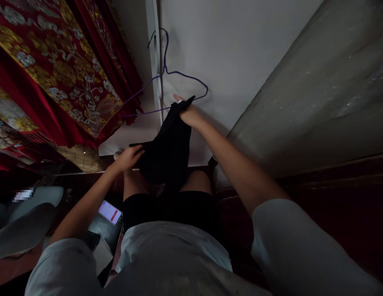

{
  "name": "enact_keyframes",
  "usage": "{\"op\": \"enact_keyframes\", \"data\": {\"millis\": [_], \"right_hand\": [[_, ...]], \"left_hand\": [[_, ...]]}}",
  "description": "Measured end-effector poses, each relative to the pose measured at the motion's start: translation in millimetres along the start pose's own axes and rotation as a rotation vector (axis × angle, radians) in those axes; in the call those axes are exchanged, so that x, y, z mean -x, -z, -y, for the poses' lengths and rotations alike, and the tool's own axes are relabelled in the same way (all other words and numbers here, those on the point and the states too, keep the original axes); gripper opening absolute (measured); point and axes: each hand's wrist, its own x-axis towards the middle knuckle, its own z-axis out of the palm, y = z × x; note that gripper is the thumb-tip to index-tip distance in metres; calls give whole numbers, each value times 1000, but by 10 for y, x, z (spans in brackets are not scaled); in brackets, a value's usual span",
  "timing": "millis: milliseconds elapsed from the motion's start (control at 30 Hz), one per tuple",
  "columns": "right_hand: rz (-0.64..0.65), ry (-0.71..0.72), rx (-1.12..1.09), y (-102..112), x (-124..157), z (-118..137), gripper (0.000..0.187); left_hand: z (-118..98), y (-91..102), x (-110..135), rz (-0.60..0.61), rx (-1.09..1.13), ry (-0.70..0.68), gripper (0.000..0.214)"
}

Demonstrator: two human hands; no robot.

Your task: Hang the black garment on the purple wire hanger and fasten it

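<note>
A black garment [168,152] is stretched between my two hands in front of my knees; its exact kind is hard to tell in the dim light. My left hand [130,158] pinches its left edge. Higher up, my right hand [187,113] grips its upper right corner, just below a purple wire hanger [186,75]. The hanger's hook loops over a pale vertical rail [154,53]. Part of the hanger's lower bar passes behind the cloth, and I cannot tell whether the cloth is over it.
Red embroidered garments [64,70] hang at the left. Below them, a lit phone [110,212] lies on a bluish surface near my left arm. A white wall [237,45] rises ahead, with a grey shiny sheet [327,94] on the right.
</note>
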Motion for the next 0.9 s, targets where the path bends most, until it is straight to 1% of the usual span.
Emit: {"op": "enact_keyframes", "data": {"millis": [33,100,167,233,267,333,400,467,500,533,600,633,667,733,767,800,833,900], "right_hand": [[2,-32,-6,-5,-16,-56,3],[-24,-68,43,40,21,-142,15],[-101,-111,83,152,117,-185,23],[-194,-112,91,289,225,-180,24],[-233,-95,73,353,274,-163,23],[-304,-38,18,447,353,-109,20],[-349,8,-11,484,407,-47,21],[-355,33,-17,467,452,6,18],[-348,39,-14,445,476,28,16],[-331,39,-4,420,502,48,13],[-274,28,31,390,567,95,11],[-226,33,49,396,605,125,12],[-168,58,59,422,647,162,12],[-60,166,63,534,736,247,7],[-44,228,64,611,778,288,12],[-65,276,65,697,816,321,23],[-118,307,64,783,846,343,34],[-264,340,51,942,879,343,58]], "left_hand": [[4,129,20,-38,-47,-2,23],[5,393,52,-58,-159,-6,18],[1,630,79,-73,-245,8,18],[-29,813,89,-148,-272,6,25],[-62,883,83,-213,-267,-9,28],[-171,980,38,-382,-249,-65,29],[-319,1035,-67,-542,-208,-126,27],[-463,1064,-236,-639,-150,-178,25],[-521,1073,-340,-660,-121,-199,22],[-565,1077,-452,-661,-95,-215,17],[-608,1074,-677,-626,-52,-239,9],[-606,1067,-777,-605,-37,-247,11],[-589,1061,-863,-581,-32,-254,16],[-520,1061,-980,-539,-57,-264,21],[-474,1072,-1010,-522,-81,-265,21],[-427,1092,-1025,-510,-101,-261,22],[-384,1120,-1029,-506,-108,-254,22],[-324,1191,-1020,-523,-85,-241,24]]}}
